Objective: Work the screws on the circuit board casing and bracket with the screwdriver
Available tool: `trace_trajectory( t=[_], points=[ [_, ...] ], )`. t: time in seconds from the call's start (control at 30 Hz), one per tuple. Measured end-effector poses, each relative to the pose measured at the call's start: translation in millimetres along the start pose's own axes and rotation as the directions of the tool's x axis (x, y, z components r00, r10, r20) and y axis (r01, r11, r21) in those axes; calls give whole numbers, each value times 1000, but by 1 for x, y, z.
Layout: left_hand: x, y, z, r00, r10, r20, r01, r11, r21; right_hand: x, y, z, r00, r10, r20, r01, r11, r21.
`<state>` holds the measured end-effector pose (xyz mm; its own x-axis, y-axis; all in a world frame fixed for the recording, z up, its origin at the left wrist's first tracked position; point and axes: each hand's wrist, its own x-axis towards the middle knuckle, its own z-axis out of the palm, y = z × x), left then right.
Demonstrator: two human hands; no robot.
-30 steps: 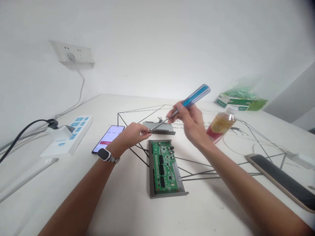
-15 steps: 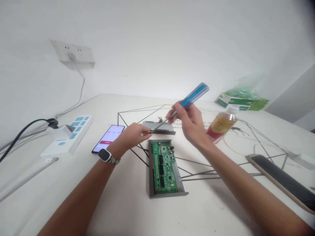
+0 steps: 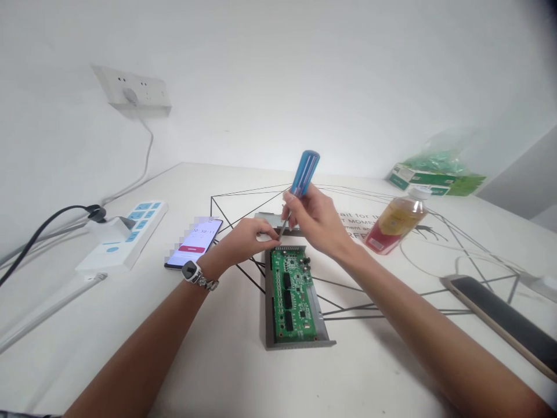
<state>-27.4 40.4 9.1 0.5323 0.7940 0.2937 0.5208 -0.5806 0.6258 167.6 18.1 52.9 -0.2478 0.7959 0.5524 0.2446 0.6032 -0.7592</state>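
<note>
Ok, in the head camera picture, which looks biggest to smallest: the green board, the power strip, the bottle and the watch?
1. The green board and the power strip look about alike, so I won't rank them.
2. The bottle, a bit smaller, though it lies farther away.
3. The watch, by far the smallest.

- Right hand (image 3: 315, 223) grips the screwdriver (image 3: 304, 171), blue handle up, nearly upright.
- Its tip points down at the far left corner of the board (image 3: 293, 293).
- Left hand (image 3: 246, 239) pinches right beside that tip.
- Phone (image 3: 194, 244) glows to the left, bottle (image 3: 394, 223) lies to the right.
</note>
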Motion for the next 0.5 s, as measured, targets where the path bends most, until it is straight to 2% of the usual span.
trace_trajectory(
  t=[0.5],
  points=[
    [2,-13,11,999,48,-21,-48,999,25,2,3,3,999,32,19,-32,999,-42]
  ],
)
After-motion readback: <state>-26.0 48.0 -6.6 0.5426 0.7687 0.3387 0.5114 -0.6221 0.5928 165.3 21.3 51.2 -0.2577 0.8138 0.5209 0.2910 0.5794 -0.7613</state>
